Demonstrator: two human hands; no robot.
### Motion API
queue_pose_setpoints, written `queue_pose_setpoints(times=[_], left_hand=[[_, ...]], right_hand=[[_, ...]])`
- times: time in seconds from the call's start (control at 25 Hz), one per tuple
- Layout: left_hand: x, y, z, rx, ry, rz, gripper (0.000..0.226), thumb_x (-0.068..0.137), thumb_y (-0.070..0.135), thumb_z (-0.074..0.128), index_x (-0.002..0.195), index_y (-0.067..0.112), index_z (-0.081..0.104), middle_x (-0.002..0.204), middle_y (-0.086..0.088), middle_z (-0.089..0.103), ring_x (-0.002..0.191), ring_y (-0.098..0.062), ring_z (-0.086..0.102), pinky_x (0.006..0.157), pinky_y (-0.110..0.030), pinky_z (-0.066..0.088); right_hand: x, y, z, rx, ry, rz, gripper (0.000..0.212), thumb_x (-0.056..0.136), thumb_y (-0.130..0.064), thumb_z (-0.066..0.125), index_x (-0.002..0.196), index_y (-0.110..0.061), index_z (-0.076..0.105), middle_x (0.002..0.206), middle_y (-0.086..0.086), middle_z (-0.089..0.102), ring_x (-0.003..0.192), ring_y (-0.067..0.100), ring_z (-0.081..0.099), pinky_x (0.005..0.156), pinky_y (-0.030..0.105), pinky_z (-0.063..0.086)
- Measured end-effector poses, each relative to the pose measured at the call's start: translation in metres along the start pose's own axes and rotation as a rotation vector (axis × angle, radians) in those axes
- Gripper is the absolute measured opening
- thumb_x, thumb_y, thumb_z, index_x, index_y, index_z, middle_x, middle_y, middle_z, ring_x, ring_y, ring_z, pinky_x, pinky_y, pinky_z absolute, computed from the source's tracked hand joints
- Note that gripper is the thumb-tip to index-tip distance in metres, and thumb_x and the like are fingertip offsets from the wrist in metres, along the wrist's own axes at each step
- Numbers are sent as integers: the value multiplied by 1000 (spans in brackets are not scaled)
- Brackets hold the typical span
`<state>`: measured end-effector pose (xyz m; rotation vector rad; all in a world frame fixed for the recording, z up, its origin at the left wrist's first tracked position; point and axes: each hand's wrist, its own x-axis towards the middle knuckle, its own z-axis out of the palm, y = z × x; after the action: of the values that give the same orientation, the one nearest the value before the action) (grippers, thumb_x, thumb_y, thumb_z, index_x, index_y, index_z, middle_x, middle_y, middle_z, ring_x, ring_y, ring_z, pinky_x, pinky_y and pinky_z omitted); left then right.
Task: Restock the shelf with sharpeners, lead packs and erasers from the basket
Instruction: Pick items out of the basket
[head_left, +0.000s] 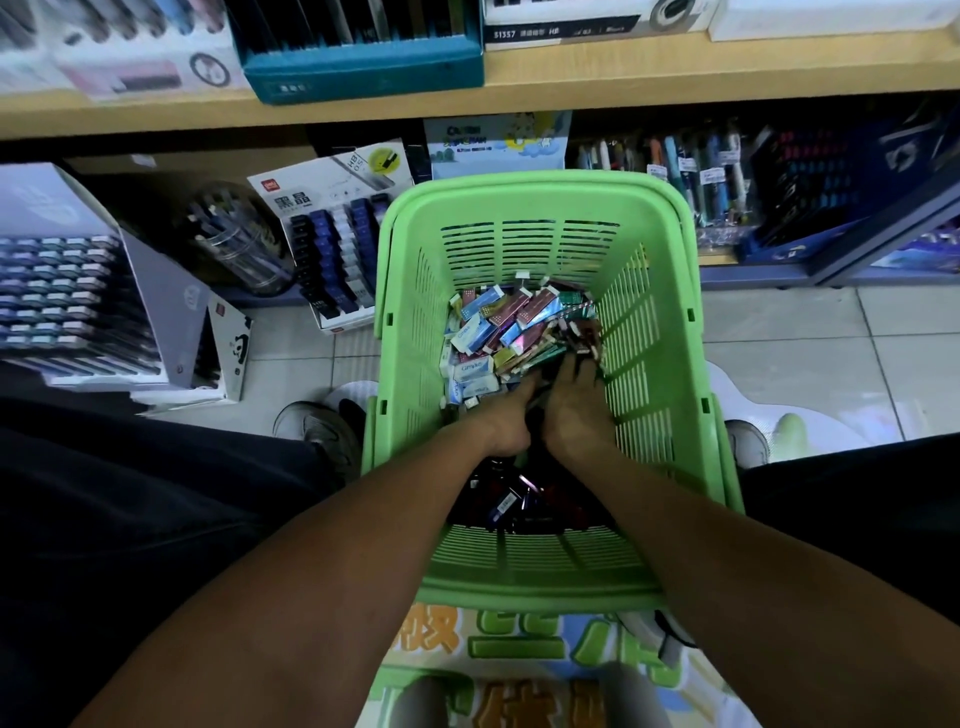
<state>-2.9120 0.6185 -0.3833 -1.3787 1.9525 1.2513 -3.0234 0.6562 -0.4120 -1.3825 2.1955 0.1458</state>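
basket: my hands, left hand and right hand, dig in its erasers | grasp unclear, perhaps scooping | light, slippery wrappers; pinch long sides

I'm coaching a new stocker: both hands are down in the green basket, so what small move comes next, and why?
Probably close the fingers on a few packs and lift. Both the left hand and right hand are buried in the pile inside the basket, and whether either holds anything is hidden.
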Motion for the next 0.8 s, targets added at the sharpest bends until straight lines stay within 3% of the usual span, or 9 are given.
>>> queue_pose_setpoints(times=[0.12,0.28,0.44,0.56,0.68,0.8], left_hand=[[0,0,0,-34,-6,0,104,88,3,58,155,41,-11,140,-17,54,106,-30,63,79,-33,52],[2,0,-2,-32,4,6,100,90,2,56,157,35,-9,142,-20,51,114,-33,60,84,-36,50],[3,0,-5,-54,35,21,96,90,4,53,157,36,-8,130,-20,59,95,-30,64,71,-33,52],[1,-1,-10,-135,41,-4,85,90,0,51,157,30,8,123,-16,59,90,-28,64,64,-31,49],[-1,-1,-14,-159,47,-44,73,90,3,50,154,16,16,113,-13,58,92,-24,62,77,-38,54],[-1,-1,-11,-102,-10,-78,83,93,7,51,156,12,-2,118,-14,57,97,-24,60,82,-37,53]], right_hand=[[9,5,-3,-46,13,-48,84,93,-24,61,157,-6,10,158,13,17,143,32,25,105,46,44],[23,1,-13,-52,-80,-42,72,97,-27,53,154,-8,14,153,18,29,139,35,34,105,45,41],[10,2,-10,-200,11,-116,52,96,-18,50,143,-9,29,133,18,53,119,35,57,86,42,50],[1,3,-10,-261,-18,-200,41,95,-12,53,133,-9,37,118,14,64,104,31,65,72,37,49],[0,5,-13,-184,-136,-185,42,93,-14,55,133,-9,41,127,16,60,112,34,63,82,38,52],[-6,6,-13,-170,-241,-177,35,93,-20,54,127,-12,48,128,16,59,117,34,58,90,38,51]])
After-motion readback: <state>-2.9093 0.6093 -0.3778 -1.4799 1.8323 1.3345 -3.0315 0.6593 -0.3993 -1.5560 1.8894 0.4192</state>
